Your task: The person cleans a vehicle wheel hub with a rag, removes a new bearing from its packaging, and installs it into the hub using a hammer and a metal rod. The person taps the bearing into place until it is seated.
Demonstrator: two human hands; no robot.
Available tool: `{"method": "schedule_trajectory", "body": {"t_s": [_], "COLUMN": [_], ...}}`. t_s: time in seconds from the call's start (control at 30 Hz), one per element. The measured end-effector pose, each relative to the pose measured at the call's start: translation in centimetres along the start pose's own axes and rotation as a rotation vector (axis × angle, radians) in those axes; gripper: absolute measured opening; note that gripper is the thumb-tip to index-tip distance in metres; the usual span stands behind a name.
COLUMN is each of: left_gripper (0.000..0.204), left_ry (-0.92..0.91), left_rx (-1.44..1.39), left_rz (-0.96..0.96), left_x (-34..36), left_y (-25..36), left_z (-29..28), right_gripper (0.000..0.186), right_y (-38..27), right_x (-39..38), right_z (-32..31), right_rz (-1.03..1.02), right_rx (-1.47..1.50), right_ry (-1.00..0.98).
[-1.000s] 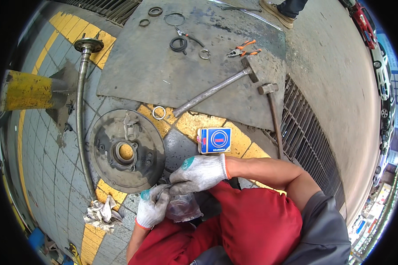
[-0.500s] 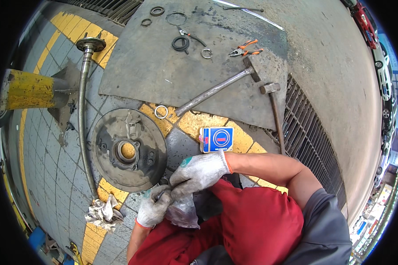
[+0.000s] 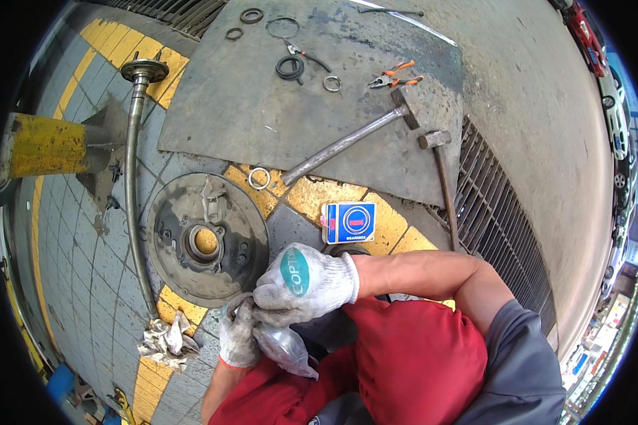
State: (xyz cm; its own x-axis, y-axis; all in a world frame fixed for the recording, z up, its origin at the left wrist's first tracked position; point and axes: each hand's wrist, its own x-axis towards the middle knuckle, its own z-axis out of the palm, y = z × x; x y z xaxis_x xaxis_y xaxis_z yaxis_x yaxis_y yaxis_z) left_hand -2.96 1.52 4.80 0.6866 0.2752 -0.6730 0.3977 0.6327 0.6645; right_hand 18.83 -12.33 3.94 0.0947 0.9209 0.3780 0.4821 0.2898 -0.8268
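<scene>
My gloved left hand (image 3: 237, 333) and gloved right hand (image 3: 301, 283) meet above my red-clad legs, both with fingers closed on a clear plastic bag (image 3: 287, 350) that hangs below them. What is inside it is hard to make out. Just left of them lies a round metal backing plate (image 3: 177, 255) with a central hub. Beyond my right hand sits a blue-and-white box (image 3: 349, 222), with a dark round part (image 3: 344, 249) partly visible below it. A crumpled rag (image 3: 166, 343) lies left of my left hand.
A long shaft with flange (image 3: 134, 177) lies left, near a yellow post (image 3: 46, 145). A metal sheet (image 3: 227, 127) bears rings (image 3: 252, 17), pliers (image 3: 393, 76) and a steel-handled hammer (image 3: 344, 142). Another hammer (image 3: 443, 191) lies by a drain grate (image 3: 503, 234). Parked cars (image 3: 609, 120) stand far right.
My right hand has moved left and turned, so more of the glove's back faces up. My left hand has shifted slightly left. The plastic bag has swung further into view below them.
</scene>
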Motion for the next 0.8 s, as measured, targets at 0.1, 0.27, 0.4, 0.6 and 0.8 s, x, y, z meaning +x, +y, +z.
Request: {"method": "schedule_trajectory", "body": {"t_s": [0.1,0.27,0.4,0.6,0.8], "left_gripper": [0.033,0.032,0.029,0.028,0.031], "left_ry": [0.06,0.106,0.152,0.085,0.109], "left_rx": [-0.037,-0.063,0.241,0.553,0.441], "left_rz": [-0.054,-0.066,0.072,0.11,0.046], "left_x": [-0.2,0.0,0.1,0.0,-0.5], "left_y": [-0.1,0.8,0.9,2.7,4.4], "left_z": [0.6,2.5,1.5,3.7,3.7], "right_gripper": [0.028,0.03,0.046,0.034,0.03], "right_y": [0.2,0.5,-0.6,-0.3,-1.6], "right_x": [0.4,-0.4,-0.1,-1.2,0.0], "right_z": [-0.8,-0.4,-1.2,-2.1,-1.6], "right_rz": [-0.077,-0.05,0.416,0.244,0.04], "right_rx": [-0.081,-0.145,0.242,0.215,0.013], "right_ry": [-0.029,0.019,-0.119,-0.217,-0.082]}}
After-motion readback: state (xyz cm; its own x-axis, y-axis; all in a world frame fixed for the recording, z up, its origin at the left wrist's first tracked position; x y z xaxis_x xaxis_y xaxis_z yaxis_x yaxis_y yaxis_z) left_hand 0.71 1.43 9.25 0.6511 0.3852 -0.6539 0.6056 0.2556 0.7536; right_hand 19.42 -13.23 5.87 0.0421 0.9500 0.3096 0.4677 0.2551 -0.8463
